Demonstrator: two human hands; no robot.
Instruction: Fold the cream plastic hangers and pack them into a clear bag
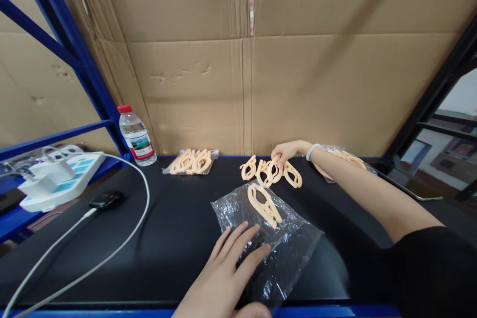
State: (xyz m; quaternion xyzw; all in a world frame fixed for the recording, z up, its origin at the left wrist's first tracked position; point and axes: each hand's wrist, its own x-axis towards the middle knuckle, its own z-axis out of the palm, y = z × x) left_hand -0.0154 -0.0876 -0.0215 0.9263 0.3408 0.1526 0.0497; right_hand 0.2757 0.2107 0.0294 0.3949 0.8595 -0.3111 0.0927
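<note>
My left hand (231,268) lies with its fingers spread on the near left part of a clear plastic bag (294,253). On the bag's upper part is one peach folding hanger (264,204), folded up; whether it is inside the film is hard to tell. Farther back, my right hand (288,151) reaches over a row of loose folding hangers, its fingers closed on a folding hanger (275,171). Beside that one lie another folded hanger (292,175) on the right and a smaller-looking one (248,168) on the left.
A bagged bundle of hangers (192,161) lies at back left, another bundle (346,156) behind my right forearm. A water bottle (137,136) stands by the cardboard wall (194,84). A white cable (147,198), black device (106,199) and power strip (78,179) occupy the left.
</note>
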